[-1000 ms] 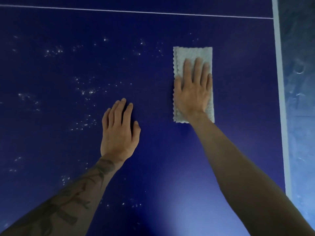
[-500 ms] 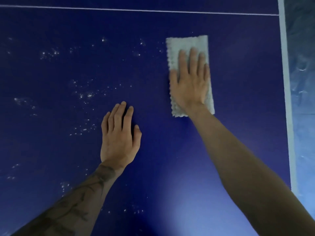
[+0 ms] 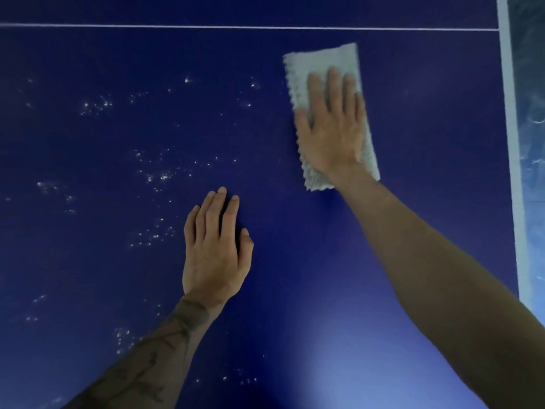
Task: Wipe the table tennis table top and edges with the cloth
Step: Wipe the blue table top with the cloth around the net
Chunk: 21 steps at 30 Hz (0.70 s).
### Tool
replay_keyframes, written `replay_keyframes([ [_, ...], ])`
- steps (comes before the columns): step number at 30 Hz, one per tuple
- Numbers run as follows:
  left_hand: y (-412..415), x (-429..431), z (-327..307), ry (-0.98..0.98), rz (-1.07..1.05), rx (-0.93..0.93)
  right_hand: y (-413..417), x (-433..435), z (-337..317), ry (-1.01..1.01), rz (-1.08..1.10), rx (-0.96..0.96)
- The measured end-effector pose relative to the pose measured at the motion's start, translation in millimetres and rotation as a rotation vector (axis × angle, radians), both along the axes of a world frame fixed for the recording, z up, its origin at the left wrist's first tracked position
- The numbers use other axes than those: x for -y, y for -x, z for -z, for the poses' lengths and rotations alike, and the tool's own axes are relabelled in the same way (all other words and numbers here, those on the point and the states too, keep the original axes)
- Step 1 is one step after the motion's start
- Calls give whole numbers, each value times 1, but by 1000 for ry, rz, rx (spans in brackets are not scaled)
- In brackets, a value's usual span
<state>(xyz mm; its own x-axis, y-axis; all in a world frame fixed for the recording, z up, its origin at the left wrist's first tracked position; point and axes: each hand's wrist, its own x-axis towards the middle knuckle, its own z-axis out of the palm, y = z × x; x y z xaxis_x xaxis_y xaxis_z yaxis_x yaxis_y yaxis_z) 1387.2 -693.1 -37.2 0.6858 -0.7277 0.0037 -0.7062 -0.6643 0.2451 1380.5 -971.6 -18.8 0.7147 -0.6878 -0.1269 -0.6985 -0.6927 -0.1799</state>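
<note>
The right hand (image 3: 330, 128) lies flat on a folded pale cloth (image 3: 320, 62), its fingers (image 3: 333, 87) straight and close together, pressing the cloth down on the dark blue table (image 3: 427, 160). The cloth is a long rectangle. It reaches a little past the fingertips, shows along both sides of the hand, and its near end sticks out under the wrist. The left hand (image 3: 215, 252) rests palm down on the bare table, nearer the body than the cloth and apart from it. Its fingers (image 3: 214, 212) are straight and nearly together, with the thumb slightly out to the side, and it holds nothing. White specks (image 3: 160, 176) are scattered over the table on the little-finger side of the left hand and beyond its fingertips. A thin white line (image 3: 236, 27) crosses the table just past the far end of the cloth. A broad white stripe (image 3: 511, 149) runs along the table's edge, well off the little-finger side of the right hand, with a mottled blue floor (image 3: 532, 119) beyond it.
</note>
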Motion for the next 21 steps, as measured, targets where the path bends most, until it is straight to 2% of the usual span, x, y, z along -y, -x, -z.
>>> replay_keyframes([
  [2,0,0,-1,-8,0,4,11,-15,2,21,-186,-3],
  [4,-1,1,-1,-8,-2,-6,33,-13,4,32,-223,-10],
  [9,-1,1,0,-10,-1,-18,21,37,-1,26,109,-25],
  [11,-1,1,1,-12,1,-16,-4,38,-3,14,155,-15],
  [13,-1,1,1,-22,3,-11,-23,15,-4,-10,77,-6],
  [17,-1,0,2,-28,5,3,-3,-45,0,11,-262,-3],
  [19,-1,0,2,-26,5,-2,14,-32,1,13,-272,-11],
  [21,-1,0,1,-22,0,-13,14,-1,2,18,-137,-16],
])
